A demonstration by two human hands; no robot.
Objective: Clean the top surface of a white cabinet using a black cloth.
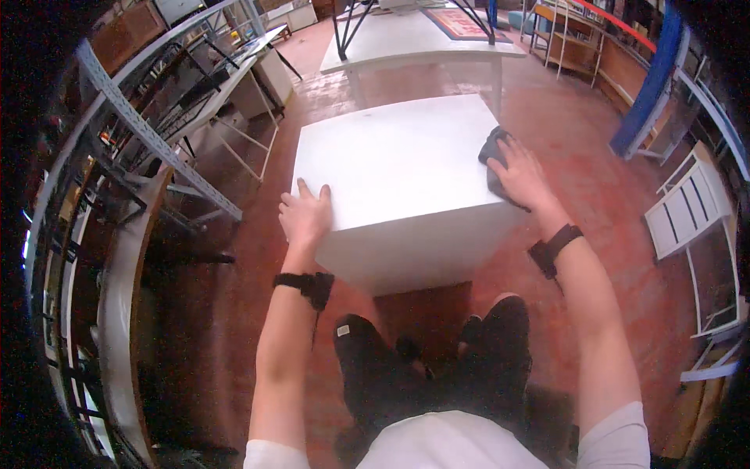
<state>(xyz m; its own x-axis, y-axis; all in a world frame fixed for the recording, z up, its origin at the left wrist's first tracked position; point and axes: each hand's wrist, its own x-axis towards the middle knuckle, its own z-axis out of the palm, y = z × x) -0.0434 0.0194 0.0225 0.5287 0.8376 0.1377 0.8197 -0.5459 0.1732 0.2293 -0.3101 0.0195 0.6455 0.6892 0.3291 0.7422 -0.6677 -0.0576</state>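
Observation:
In front of me stands a white box-shaped piece of furniture point(394, 160), its flat top and near side in view. My left hand point(306, 214) rests on the left edge of that top, fingers spread, holding nothing. At the right edge, my right hand point(522, 173) presses a dark cloth point(495, 162) against the top's corner side. The cloth is bunched beneath the palm and fingers, so part of it is hidden. Both wrists wear black straps.
Beyond the box is a white table point(422, 56) with black metal legs standing on it. Metal shelving point(156, 129) and a long worktable line the left. A blue post point(652, 86) and a white slatted piece point(687, 205) stand at the right on the reddish floor point(594, 227).

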